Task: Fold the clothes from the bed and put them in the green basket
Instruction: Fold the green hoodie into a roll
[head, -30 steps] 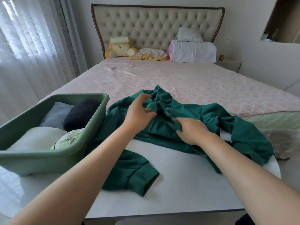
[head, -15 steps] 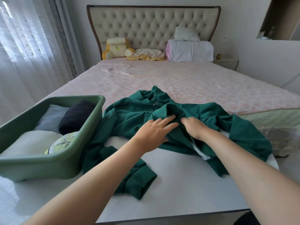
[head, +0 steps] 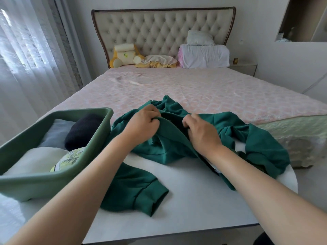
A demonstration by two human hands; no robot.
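A dark green fleece sweatshirt [head: 169,138] lies rumpled on a smooth white table [head: 194,200], one cuffed sleeve [head: 141,191] trailing toward the near edge. Just beside it at left, a green plastic basket [head: 35,183] holds folded clothes: a white piece [head: 35,160], a leaf-printed one [head: 70,158] and a dark knit roll [head: 83,131]. Past the table's middle, the person's left hand [head: 143,124] and right hand [head: 201,133], close together, each clench a bunch of the sweatshirt's fabric in curled fingers. The garment's far end reaches the pink quilted bed [head: 194,96]. A cream tufted headboard [head: 159,30], white pillows [head: 203,55] and a yellow plush toy [head: 123,55] sit farthest back.
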